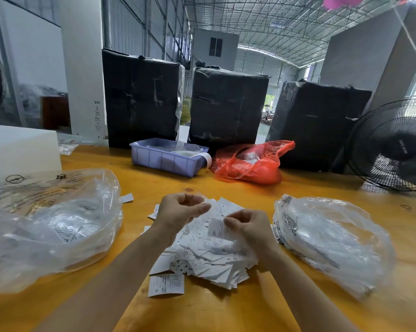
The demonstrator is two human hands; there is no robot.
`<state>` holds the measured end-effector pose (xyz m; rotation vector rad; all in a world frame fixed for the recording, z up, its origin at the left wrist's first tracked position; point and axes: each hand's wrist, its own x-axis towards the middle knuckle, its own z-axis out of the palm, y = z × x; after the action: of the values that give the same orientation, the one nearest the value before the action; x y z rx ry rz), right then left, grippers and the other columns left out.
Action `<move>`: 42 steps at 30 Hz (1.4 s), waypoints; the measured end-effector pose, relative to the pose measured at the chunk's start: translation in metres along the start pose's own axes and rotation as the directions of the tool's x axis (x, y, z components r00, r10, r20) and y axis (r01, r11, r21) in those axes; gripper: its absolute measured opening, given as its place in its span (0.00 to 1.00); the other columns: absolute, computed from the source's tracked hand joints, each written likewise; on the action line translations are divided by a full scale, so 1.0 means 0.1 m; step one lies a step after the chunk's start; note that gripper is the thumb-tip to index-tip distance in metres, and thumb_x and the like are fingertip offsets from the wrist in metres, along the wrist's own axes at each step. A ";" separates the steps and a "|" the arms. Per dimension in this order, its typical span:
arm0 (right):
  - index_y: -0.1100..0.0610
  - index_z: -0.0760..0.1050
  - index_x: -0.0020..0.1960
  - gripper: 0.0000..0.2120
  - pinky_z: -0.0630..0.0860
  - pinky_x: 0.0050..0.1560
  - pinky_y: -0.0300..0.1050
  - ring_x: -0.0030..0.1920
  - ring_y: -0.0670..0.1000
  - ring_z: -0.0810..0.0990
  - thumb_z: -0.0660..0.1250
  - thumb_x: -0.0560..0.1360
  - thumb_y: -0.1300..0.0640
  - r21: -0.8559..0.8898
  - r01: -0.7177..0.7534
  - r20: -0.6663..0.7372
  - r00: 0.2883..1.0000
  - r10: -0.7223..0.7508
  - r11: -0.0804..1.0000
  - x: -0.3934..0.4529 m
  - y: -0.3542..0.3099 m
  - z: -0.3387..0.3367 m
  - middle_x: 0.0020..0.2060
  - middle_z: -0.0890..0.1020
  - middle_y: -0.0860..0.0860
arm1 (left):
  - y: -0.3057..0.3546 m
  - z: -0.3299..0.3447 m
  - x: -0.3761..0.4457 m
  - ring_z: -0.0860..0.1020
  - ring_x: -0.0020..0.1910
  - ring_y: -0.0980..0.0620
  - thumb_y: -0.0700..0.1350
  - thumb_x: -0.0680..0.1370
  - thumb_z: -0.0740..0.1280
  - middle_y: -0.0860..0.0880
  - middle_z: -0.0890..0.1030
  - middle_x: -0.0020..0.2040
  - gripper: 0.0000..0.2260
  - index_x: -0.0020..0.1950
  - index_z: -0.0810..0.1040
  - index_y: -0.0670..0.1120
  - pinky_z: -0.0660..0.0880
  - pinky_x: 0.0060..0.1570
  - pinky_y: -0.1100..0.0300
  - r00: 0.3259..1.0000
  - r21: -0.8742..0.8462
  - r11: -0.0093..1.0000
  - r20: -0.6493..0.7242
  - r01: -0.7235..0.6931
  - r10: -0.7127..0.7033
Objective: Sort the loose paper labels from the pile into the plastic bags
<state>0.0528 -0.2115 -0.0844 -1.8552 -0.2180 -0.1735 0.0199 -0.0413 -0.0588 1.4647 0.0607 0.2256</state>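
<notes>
Flanking the label pile point(209, 255), two clear bags point(53, 226) hold labels; right hand point(247, 226) pinches one, left hand point(178, 209) curled empty.

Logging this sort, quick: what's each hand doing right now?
Left hand: fingers curled, holding nothing visible.
Right hand: pinching one paper label above the pile.

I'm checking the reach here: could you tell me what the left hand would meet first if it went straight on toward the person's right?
Probably the label pinched by the right hand; the left hand points that way, though depth is unclear.
</notes>
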 end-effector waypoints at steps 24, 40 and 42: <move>0.51 0.76 0.43 0.17 0.75 0.35 0.38 0.38 0.45 0.77 0.81 0.60 0.51 -0.668 0.213 0.470 0.863 0.183 0.713 -0.05 -0.15 -0.10 0.38 0.79 0.44 | -0.10 0.00 0.03 0.75 0.28 0.58 0.35 0.67 0.76 0.50 0.80 0.31 0.07 0.39 0.80 0.42 0.72 0.29 0.68 1.000 0.085 0.996 0.029 -0.009 0.006; 0.54 0.79 0.38 0.05 0.71 0.29 0.33 0.30 0.41 0.76 0.71 0.73 0.60 -0.110 0.196 0.100 0.978 -0.185 0.974 -0.05 -0.51 -0.32 0.36 0.82 0.54 | -0.08 0.01 0.00 0.77 0.28 0.57 0.34 0.66 0.77 0.48 0.81 0.32 0.09 0.41 0.80 0.42 0.75 0.37 0.64 0.998 0.104 0.995 0.064 -0.001 -0.006; 0.55 0.79 0.39 0.05 0.71 0.29 0.32 0.31 0.42 0.78 0.70 0.73 0.62 -0.107 0.215 0.117 0.972 -0.202 0.971 -0.07 -0.56 -0.34 0.36 0.83 0.53 | -0.07 0.03 -0.01 0.78 0.29 0.56 0.34 0.66 0.77 0.48 0.81 0.32 0.08 0.41 0.80 0.42 0.75 0.39 0.61 0.997 0.110 0.994 0.080 0.003 -0.012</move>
<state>0.0328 -0.2289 -0.0242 -1.9602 -0.4864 -0.2387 0.0198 -0.0454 -0.0654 1.5812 0.0129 0.1586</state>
